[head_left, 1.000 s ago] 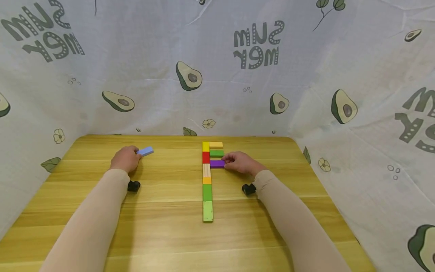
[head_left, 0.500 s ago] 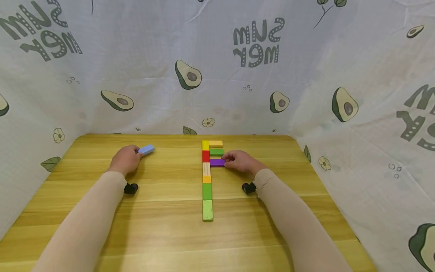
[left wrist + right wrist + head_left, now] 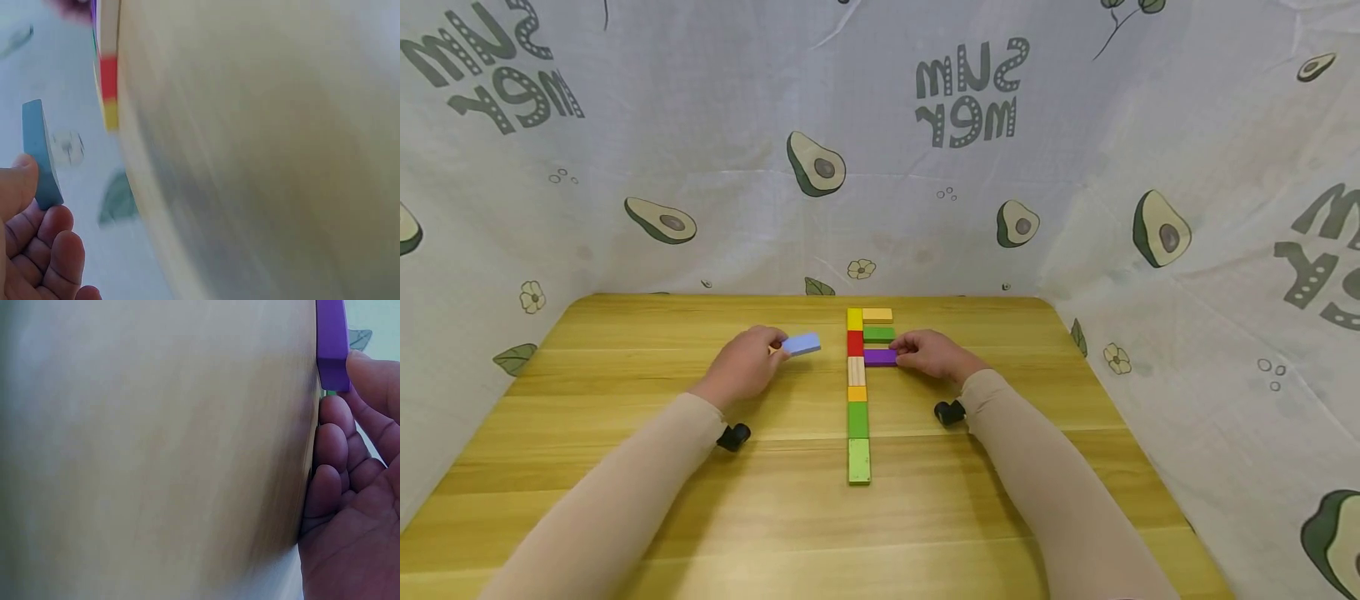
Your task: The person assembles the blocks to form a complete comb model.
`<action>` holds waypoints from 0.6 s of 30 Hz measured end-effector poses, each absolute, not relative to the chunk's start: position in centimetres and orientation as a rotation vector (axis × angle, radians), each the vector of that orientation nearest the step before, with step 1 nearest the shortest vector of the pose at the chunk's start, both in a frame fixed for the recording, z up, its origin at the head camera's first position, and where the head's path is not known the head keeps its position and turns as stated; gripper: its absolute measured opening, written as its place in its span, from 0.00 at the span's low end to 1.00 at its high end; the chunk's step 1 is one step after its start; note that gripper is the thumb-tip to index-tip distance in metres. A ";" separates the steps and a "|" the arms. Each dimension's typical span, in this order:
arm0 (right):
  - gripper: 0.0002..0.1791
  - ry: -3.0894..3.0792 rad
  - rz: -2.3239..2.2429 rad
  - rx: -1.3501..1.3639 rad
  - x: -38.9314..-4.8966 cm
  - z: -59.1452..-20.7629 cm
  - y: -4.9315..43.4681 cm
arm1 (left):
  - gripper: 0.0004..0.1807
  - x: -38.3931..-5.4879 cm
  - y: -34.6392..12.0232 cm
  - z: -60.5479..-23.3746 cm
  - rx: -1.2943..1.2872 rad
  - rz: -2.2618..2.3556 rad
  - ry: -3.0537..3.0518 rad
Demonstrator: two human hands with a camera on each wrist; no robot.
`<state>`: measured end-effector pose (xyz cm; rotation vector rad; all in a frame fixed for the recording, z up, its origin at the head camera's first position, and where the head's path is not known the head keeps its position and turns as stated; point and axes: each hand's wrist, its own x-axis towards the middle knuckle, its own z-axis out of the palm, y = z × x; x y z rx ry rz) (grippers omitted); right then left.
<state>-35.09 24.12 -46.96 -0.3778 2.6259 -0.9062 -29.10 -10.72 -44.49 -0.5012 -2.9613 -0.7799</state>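
My left hand pinches a light blue block by one end, left of a column of coloured blocks. In the left wrist view the thumb and fingers grip the lower end of that blue block, raised off the table. My right hand pinches the outer end of a purple block, which lies crosswise against the column's right side. The right wrist view shows the purple block between thumb and index finger, the other fingers curled near the tabletop.
The column on the wooden table runs yellow, red, natural wood, orange, green and light green. A pale yellow block and a green block branch right. Patterned cloth hangs behind.
My left hand has carried the light blue block rightward toward the column. The right hand has stayed at the purple block, and the column stands as before.
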 end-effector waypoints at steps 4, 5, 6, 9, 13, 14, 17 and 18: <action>0.19 2.620 -0.914 -0.386 -35.1 -46.9 24.1 | 0.18 -28.3 -7.8 -44.6 -0.592 -0.772 -2.971; 0.19 2.622 -0.913 -0.393 -35.1 -46.9 24.2 | 0.18 -28.1 -7.2 -44.6 -0.611 -0.770 -2.976; 0.19 2.623 -0.912 -0.401 -35.0 -46.9 24.2 | 0.17 -27.9 -6.5 -44.7 -0.629 -0.773 -2.982; 0.19 2.630 -0.900 -0.420 -35.1 -47.0 24.3 | 0.17 -27.6 -4.9 -44.9 -0.677 -0.780 -2.994; 0.18 2.632 -0.897 -0.423 -35.2 -47.1 24.3 | 0.18 -27.3 -3.2 -45.2 -0.699 -0.783 -3.009; 0.18 2.632 -0.895 -0.425 -35.2 -47.1 24.3 | 0.18 -27.3 -2.8 -45.2 -0.701 -0.776 -3.017; 0.18 2.632 -0.896 -0.424 -35.3 -47.1 24.3 | 0.20 -27.2 -1.9 -45.3 -0.713 -0.763 -3.044; 0.18 2.631 -0.896 -0.426 -35.3 -47.1 24.3 | 0.20 -27.2 -1.6 -45.3 -0.721 -0.763 -3.050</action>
